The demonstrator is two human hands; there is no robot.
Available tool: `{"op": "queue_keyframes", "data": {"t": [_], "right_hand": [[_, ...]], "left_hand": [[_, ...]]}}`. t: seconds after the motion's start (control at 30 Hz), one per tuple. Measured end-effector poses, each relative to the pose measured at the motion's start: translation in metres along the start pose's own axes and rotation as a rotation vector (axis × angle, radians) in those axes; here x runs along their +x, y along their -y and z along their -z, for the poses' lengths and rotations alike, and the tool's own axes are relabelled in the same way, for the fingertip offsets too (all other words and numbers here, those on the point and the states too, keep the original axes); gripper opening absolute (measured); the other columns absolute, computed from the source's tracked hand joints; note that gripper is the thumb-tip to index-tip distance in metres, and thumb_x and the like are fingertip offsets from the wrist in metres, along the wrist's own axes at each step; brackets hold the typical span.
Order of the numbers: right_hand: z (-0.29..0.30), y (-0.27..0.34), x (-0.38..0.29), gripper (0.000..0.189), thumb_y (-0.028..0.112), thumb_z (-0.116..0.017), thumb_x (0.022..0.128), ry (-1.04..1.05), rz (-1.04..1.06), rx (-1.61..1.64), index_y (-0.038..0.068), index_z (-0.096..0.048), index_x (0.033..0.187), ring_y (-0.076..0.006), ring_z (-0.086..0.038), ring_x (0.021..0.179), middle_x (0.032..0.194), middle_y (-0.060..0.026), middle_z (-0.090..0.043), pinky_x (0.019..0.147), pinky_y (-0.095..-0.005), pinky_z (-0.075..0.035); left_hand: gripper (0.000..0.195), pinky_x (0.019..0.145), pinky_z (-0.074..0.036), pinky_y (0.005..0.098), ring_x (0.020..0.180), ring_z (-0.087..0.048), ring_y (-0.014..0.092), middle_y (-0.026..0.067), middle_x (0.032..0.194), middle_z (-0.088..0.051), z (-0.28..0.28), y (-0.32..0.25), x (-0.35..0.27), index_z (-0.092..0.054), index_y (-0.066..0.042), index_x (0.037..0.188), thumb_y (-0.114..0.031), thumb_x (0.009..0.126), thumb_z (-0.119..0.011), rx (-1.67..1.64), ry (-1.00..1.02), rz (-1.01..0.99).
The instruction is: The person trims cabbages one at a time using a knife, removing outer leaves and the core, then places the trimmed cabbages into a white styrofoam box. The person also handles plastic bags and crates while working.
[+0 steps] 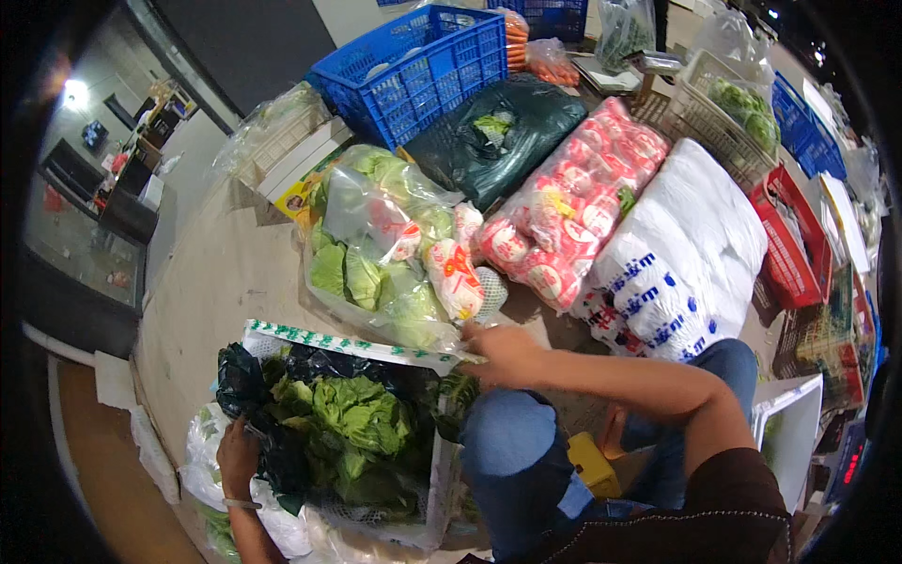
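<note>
Before me stands a white plastic crate (431, 486) with a green-patterned rim, lined with a black plastic bag (243, 381) and holding leafy green lettuce (359, 416). My left hand (237, 451) grips the bunched bag at the crate's left side. Beyond the crate's far right corner is my right hand (504, 356), fingers pointing left; whether it pinches anything is hidden. Dark green leaves (458, 402) hang just below it. Close beyond lies a clear bag of cabbages (363, 282), topped by red-and-white wrapped packs (452, 275). A netted round item (491, 292) sits beside them.
Past the cabbages are a blue crate (430, 84), a dark green bag (521, 127), a sack of pink-wrapped produce (574, 204) and a white printed sack (690, 247). On the right stands a red crate (786, 240). A yellow object (593, 465) lies by my legs.
</note>
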State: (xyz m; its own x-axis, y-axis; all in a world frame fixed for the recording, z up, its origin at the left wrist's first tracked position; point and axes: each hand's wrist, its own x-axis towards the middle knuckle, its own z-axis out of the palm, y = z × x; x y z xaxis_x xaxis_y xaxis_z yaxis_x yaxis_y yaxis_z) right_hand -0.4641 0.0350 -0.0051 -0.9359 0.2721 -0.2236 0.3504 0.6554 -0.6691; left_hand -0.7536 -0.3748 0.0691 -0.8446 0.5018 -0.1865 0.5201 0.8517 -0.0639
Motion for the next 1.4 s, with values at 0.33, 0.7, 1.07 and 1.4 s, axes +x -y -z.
{"op": "queue_keyframes", "data": {"t": [0.33, 0.7, 1.07, 1.4], "right_hand": [[0.130, -0.209, -0.197, 0.026, 0.028, -0.062, 0.096, -0.677, -0.657, 0.771, 0.003, -0.059, 0.100, -0.0131, -0.052, 0.055, 0.072, -0.0056, -0.056, 0.044, -0.0295, -0.041], [0.126, -0.399, -0.213, 0.043, 0.027, -0.068, 0.090, -1.269, -0.633, 0.049, -0.006, -0.058, 0.115, -0.0345, -0.066, 0.086, 0.092, -0.0206, -0.067, 0.076, -0.0441, -0.053], [0.092, -0.473, -0.231, 0.071, 0.032, -0.069, 0.089, -0.982, -1.081, -0.218, 0.000, -0.038, 0.145, -0.0455, -0.050, 0.122, 0.134, -0.0306, -0.048, 0.101, -0.0532, -0.042], [0.176, -0.368, 0.047, 0.023, 0.017, -0.065, 0.093, -0.485, 0.010, 0.426, 0.002, -0.062, 0.110, -0.0321, -0.062, 0.100, 0.112, -0.0136, -0.063, 0.091, -0.0388, -0.050]], "left_hand": [[0.045, 0.100, -0.048, 0.0327, 0.122, -0.059, 0.024, 0.0165, 0.136, -0.058, 0.049, -0.246, -0.042, -0.052, -0.001, 0.139, -0.004, 0.095, -0.061, -0.769, 0.332, -0.556], [0.047, 0.097, -0.049, 0.0330, 0.114, -0.062, 0.022, 0.0152, 0.132, -0.061, 0.058, -0.343, -0.049, -0.051, -0.001, 0.140, -0.012, 0.095, -0.064, -0.759, 0.435, -0.566], [0.051, 0.106, -0.043, 0.0412, 0.127, -0.053, 0.036, 0.0216, 0.135, -0.056, -0.092, -0.465, 0.138, -0.051, -0.004, 0.139, -0.026, 0.094, -0.062, -0.418, 0.254, -0.921], [0.031, 0.073, -0.051, 0.0355, 0.085, -0.064, 0.024, 0.0155, 0.102, -0.068, -0.237, -0.564, 0.368, -0.061, -0.002, 0.121, -0.006, 0.091, -0.053, -1.103, 0.011, -0.113]]}}
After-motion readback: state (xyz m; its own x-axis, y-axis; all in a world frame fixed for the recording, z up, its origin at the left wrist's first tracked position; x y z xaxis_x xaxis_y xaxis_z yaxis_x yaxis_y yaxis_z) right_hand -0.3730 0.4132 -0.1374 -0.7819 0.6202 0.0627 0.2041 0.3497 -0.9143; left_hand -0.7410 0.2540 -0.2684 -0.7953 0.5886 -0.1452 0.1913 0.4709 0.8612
